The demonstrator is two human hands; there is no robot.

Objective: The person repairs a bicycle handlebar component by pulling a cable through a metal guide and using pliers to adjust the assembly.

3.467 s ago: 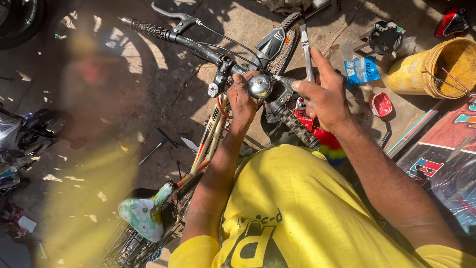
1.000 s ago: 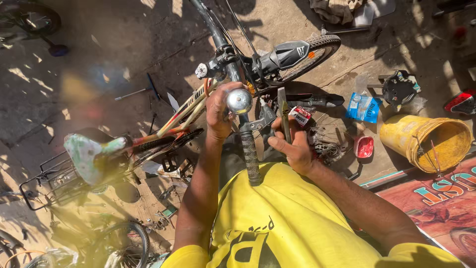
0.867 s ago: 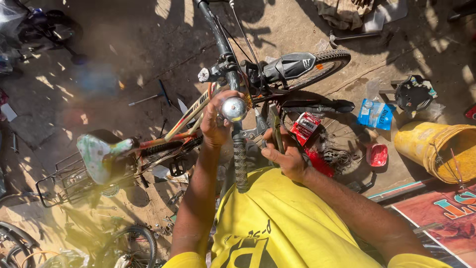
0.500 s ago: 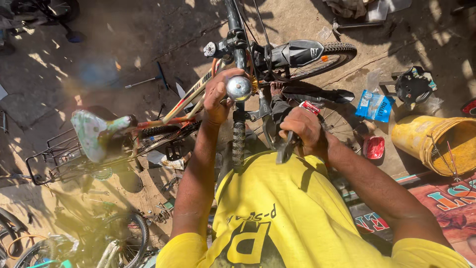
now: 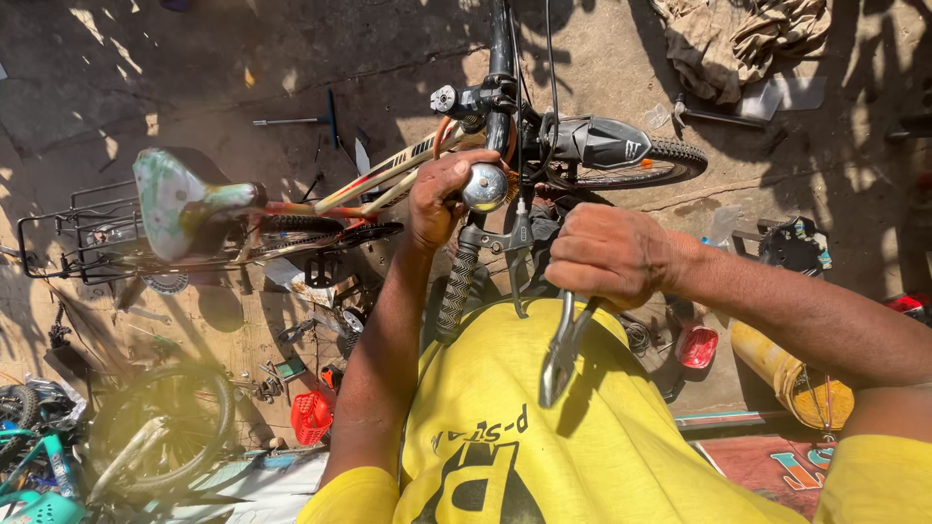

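Note:
A bicycle (image 5: 320, 199) stands in front of me, its handlebar (image 5: 500, 68) running away from me and its worn green-white saddle (image 5: 175, 199) at the left. My left hand (image 5: 439, 194) grips the handlebar beside a round shiny bell (image 5: 484, 186), above the ribbed black grip (image 5: 454, 291). My right hand (image 5: 607, 254) is closed around metal pliers (image 5: 561, 344), whose handles hang down over my yellow shirt. The pliers' jaws are hidden in my fist, close to the brake lever (image 5: 513, 254).
A black front mudguard (image 5: 597, 143) and tyre (image 5: 670, 160) lie beyond my right hand. A T-handle wrench (image 5: 306, 119) lies on the dirt floor. A yellow bucket (image 5: 796, 378), red parts (image 5: 697, 346), a red basket (image 5: 312, 417), rags (image 5: 748, 39) and another bicycle wheel (image 5: 160, 437) surround me.
My view has swung so the bicycle sits more upright in the frame. My right hand moved from the open, tool pointing up, to beside the brake lever with the pliers' handles hanging down. The left hand stayed by the bell.

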